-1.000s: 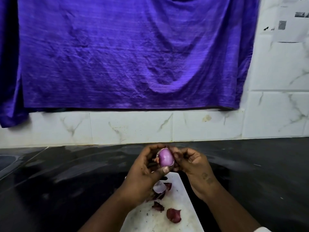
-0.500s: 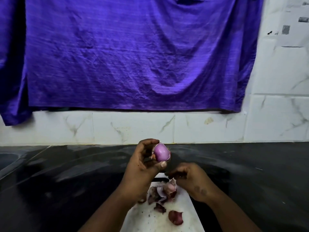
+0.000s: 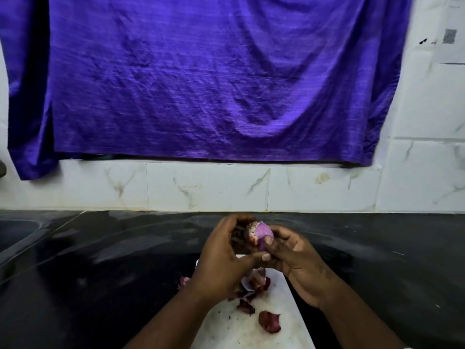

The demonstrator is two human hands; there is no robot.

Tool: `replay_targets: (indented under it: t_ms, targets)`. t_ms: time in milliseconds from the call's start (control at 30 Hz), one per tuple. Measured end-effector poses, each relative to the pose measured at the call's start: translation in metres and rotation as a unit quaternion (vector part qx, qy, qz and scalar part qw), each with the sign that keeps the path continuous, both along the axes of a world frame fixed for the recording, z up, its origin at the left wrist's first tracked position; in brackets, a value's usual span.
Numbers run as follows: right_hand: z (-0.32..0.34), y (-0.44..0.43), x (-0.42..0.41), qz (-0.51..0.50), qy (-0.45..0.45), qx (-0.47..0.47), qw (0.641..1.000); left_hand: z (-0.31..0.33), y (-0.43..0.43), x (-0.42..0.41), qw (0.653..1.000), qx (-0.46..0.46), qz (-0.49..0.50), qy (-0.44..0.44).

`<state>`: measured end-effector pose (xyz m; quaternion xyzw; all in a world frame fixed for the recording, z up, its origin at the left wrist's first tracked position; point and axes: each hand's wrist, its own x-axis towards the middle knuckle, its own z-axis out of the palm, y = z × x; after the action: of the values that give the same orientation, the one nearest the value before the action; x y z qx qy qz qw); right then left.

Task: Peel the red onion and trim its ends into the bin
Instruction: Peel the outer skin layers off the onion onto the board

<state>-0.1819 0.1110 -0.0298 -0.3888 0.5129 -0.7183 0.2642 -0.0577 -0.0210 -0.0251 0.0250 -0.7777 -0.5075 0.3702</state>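
Note:
A small red onion (image 3: 263, 233), its purple flesh bare on the right and a pale scrap of skin still at its left end, is held up above the counter between both hands. My left hand (image 3: 221, 263) wraps around its left side with the thumb under it. My right hand (image 3: 294, 258) pinches its right side with thumb and fingers. Below them lies a white cutting board (image 3: 281, 321) with a heap of dark red onion peels (image 3: 254, 285) and a loose peel (image 3: 269, 322). No bin is in view.
The board sits on a dark glossy counter (image 3: 100, 273) that runs to a white marble-tiled wall (image 3: 206, 187). A purple cloth (image 3: 201, 76) hangs on that wall. A sink's rim (image 3: 22, 230) shows at the far left.
My right hand came back up from the peel heap on the board and took hold of the onion's right side again. The onion has turned in my left hand.

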Motion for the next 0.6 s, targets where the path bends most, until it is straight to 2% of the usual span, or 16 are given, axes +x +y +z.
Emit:
replay_targets:
  t_ms: [100,233,600]
  targets:
    - [0.0024,0.0026,-0.0005,0.000,-0.017,-0.018,1.000,0.0036,0.0003,0.0038,1.000,0.016,-0.015,0.006]
    - [0.0033,0.0023,0.0001,-0.030,-0.024,-0.018,0.999,0.0074,-0.0029,0.0036,0.998,0.030,0.045,0.044]
    - [0.0025,0.0034,0.0023,-0.032,0.025,0.000,0.999,0.0080,-0.0054,0.0016,0.996,0.077,0.037,0.002]
